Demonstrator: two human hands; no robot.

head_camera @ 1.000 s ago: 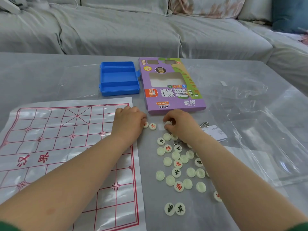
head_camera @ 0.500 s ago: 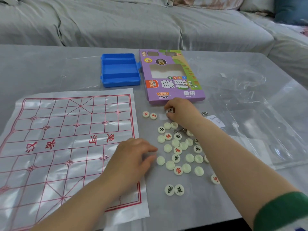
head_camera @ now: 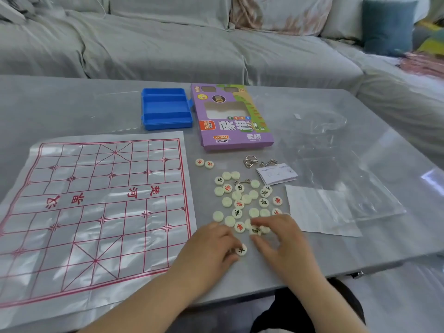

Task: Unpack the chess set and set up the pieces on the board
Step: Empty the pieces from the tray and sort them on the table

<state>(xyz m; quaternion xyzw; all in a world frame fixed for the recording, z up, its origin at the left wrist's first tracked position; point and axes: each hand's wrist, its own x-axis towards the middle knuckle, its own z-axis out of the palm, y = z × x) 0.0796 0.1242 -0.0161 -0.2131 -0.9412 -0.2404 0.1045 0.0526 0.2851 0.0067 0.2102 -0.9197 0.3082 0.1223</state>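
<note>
1. The left hand (head_camera: 211, 251) sits just off the right edge of the board (head_camera: 96, 207), near the front of the table (head_camera: 48, 104). Its fingers are curled, and forefinger and thumb pinch a black-marked piece (head_camera: 241, 250).
2. The right hand (head_camera: 282, 239) is just beside the left, fingers bent over the near end of the loose pieces (head_camera: 240, 200). It is blurred. One disc shows under its fingertips, but it is not possible to tell whether the hand grips it.
3. The board is a thin glossy sheet with a red grid and red characters. It lies flat on the left half of the table.
4. The loose pieces are pale round discs scattered to the right of the board. Some show red or black characters and others lie blank side up.
5. Two red-marked discs (head_camera: 204, 162) lie touching each other, apart from the pile on its far side.
6. A blue case (head_camera: 167, 108) lies open beyond the board, with a purple box (head_camera: 230, 118) just beside it on the right.
7. Metal rings (head_camera: 251, 161), a folded paper (head_camera: 276, 173) and clear plastic bags (head_camera: 336, 205) lie to the right of the pieces.
</note>
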